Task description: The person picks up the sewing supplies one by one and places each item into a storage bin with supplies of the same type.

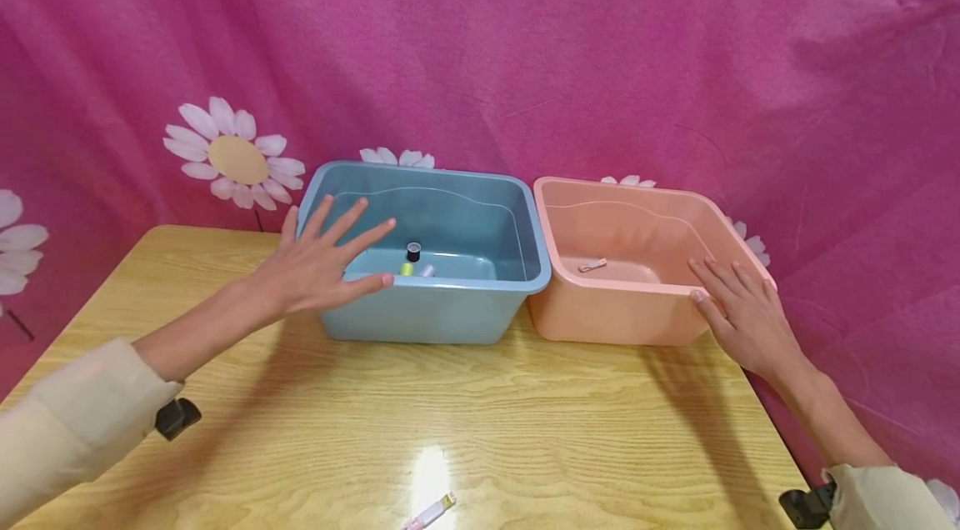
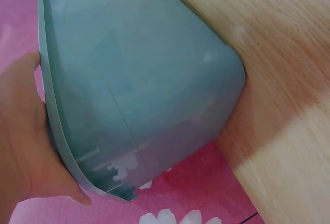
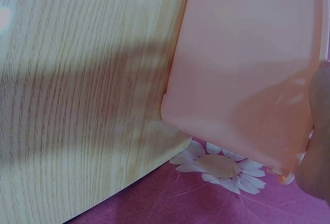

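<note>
My left hand (image 1: 311, 267) has its fingers spread over the left front rim of a blue plastic bin (image 1: 420, 315). In the left wrist view, that hand lies right at the bin's rim. At the right front corner of a peach plastic bin (image 1: 618, 317) is my right hand (image 1: 750, 326), its fingers stretched forward over the rim. Inside the blue bin are a small black cylinder (image 1: 413, 252), a yellow-green piece (image 1: 407, 269) and a pale piece (image 1: 427, 271), partly hidden by the front wall. A small pink clip-like item (image 1: 592, 265) lies in the peach bin.
Both bins stand side by side at the back of a wooden table (image 1: 480, 405). A slim pink-and-white item with a gold-coloured end (image 1: 431, 512) lies at the near edge of view. Behind hangs a magenta cloth (image 1: 480, 55) with white flowers.
</note>
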Demonstrator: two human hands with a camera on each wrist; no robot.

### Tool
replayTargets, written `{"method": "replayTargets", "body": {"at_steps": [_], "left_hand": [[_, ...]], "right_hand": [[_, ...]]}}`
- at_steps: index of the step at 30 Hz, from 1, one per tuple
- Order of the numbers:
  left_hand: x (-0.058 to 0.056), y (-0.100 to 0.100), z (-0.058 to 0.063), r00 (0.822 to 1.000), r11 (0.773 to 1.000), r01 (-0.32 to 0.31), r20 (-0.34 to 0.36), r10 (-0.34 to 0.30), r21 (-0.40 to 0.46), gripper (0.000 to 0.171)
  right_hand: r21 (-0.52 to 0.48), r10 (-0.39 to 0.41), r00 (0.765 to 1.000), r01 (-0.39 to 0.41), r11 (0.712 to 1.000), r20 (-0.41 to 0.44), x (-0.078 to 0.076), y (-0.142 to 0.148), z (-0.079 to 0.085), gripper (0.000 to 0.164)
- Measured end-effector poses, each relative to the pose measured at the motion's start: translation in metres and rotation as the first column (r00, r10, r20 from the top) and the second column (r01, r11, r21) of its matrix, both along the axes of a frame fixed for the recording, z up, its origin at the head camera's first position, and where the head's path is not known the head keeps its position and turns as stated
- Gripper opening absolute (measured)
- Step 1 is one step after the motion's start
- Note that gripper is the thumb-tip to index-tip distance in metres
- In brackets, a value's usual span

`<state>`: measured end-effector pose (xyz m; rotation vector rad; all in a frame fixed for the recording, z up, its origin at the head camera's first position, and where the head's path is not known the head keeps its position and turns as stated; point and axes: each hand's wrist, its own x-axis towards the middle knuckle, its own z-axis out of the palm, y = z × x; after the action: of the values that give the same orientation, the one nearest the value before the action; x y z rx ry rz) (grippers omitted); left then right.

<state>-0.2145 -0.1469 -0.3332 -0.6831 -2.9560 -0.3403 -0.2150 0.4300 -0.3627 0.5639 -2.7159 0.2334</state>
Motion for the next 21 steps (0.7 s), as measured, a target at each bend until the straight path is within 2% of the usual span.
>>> {"method": "replayTargets", "body": {"at_steps": [21], "left_hand": [[0.018, -0.008, -0.008, 0.999, 0.999, -0.028, -0.032, 0.029, 0.042, 0.071]], "right_hand": [[0.002, 0.006, 1.000, -0.006, 1.000, -0.011, -0.001, 0.001, 0.000, 0.048]]}}
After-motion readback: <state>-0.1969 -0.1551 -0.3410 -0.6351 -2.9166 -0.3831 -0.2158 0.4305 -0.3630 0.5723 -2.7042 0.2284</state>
